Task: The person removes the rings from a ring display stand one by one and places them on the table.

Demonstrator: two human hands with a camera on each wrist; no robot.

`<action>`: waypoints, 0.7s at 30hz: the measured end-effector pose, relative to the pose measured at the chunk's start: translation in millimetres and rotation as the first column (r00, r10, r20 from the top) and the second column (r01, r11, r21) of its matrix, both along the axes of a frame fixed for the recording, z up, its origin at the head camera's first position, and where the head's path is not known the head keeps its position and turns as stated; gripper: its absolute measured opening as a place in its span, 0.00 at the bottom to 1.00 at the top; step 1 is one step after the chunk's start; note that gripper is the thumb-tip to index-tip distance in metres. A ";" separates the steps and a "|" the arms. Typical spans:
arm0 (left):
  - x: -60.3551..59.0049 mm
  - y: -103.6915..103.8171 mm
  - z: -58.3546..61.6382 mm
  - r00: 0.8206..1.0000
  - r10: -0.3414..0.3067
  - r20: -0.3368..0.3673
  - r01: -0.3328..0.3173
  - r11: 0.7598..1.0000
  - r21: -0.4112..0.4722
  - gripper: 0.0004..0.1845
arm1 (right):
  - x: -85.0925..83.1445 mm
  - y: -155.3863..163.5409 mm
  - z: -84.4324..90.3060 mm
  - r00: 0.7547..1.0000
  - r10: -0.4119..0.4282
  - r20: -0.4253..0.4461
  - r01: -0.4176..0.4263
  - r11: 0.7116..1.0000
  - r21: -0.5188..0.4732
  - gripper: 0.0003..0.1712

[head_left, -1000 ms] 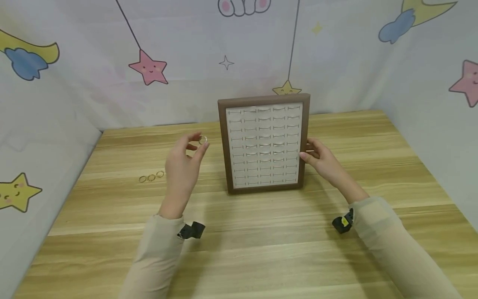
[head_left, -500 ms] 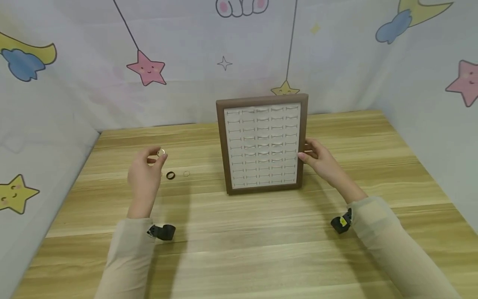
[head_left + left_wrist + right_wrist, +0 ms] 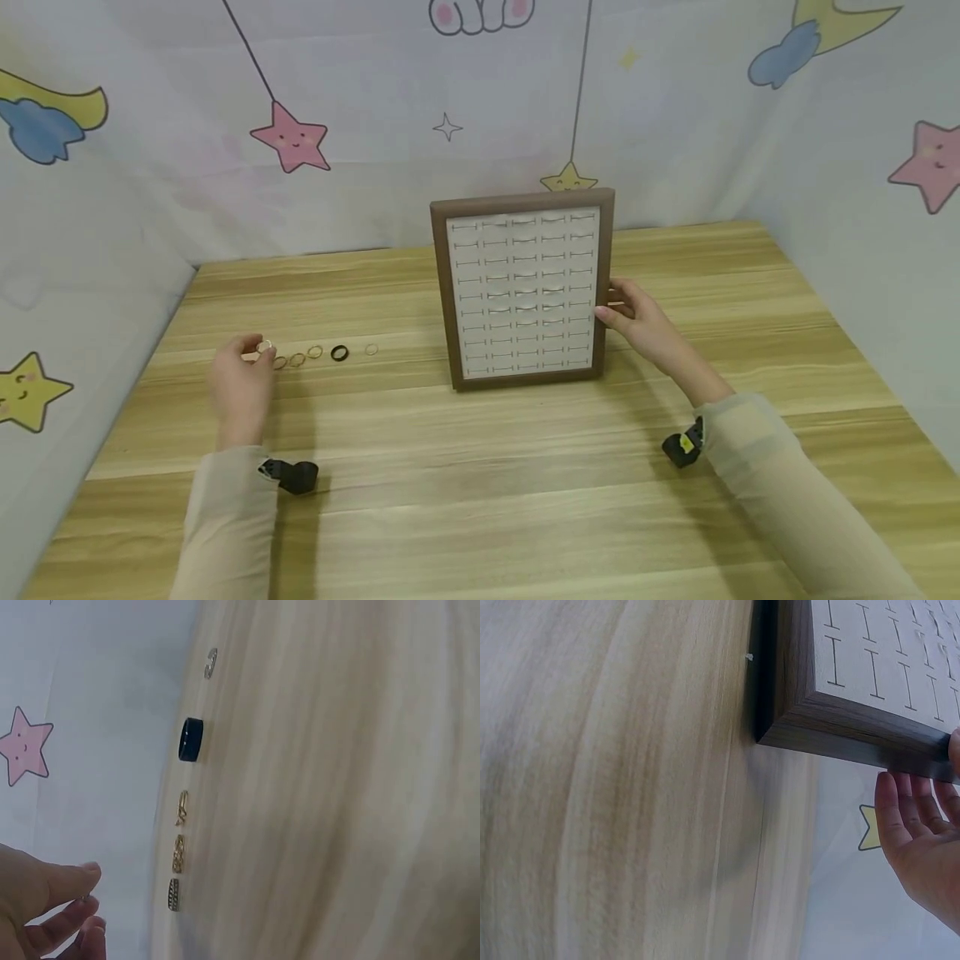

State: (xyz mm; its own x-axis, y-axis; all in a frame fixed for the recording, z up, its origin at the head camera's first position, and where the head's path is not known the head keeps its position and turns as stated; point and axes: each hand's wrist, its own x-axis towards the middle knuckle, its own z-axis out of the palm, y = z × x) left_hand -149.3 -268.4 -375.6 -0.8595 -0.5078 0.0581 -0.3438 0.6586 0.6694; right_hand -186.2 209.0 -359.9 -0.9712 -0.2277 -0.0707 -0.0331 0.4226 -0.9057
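Desk (image 3: 525, 467): light wood, cloth backdrop (image 3: 375, 100) with stars behind it.

Ring tray (image 3: 522, 287): brown frame, white slotted insert, propped upright at desk centre. Right hand (image 3: 645, 321) grips its right edge, fingers (image 3: 900, 817) behind the frame, thumb on the front.

Left hand (image 3: 240, 379): low over the desk's left part, well apart from the tray. Fingers (image 3: 251, 350) pinch a small pale ring (image 3: 264, 345) at the tips, just above the desk.

Row on the desk to the right of that ring: three gold rings (image 3: 297, 359), a black ring (image 3: 340, 352), and a thin pale ring (image 3: 371, 349). The nearest gold one sits just beside the pinched ring. Nothing blocks the left hand.

Pinched ring: thin and shiny, detail too small to tell.
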 end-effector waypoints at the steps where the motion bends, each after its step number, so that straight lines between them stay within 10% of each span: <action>1: 0.7 -2.1 -1.2 1.000 0.006 0.007 -0.006 1.000 -0.009 0.20 | 0.0 -0.1 -0.1 1.000 -0.001 0.001 0.001 1.000 -0.001 0.31; 21: 5.5 -20.9 -21.5 0.978 0.003 0.207 0.015 0.996 -0.085 0.19 | 0.6 -0.6 1.3 1.000 -0.002 0.002 0.002 1.000 0.002 0.32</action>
State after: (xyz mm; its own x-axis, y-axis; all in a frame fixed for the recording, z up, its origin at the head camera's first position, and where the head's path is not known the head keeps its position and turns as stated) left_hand -143.8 -289.2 -397.1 -0.8605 -0.5035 -0.0779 -0.4648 0.7131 0.5249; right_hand -185.5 208.4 -358.6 -0.9715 -0.2257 -0.0728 -0.0309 0.4249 -0.9047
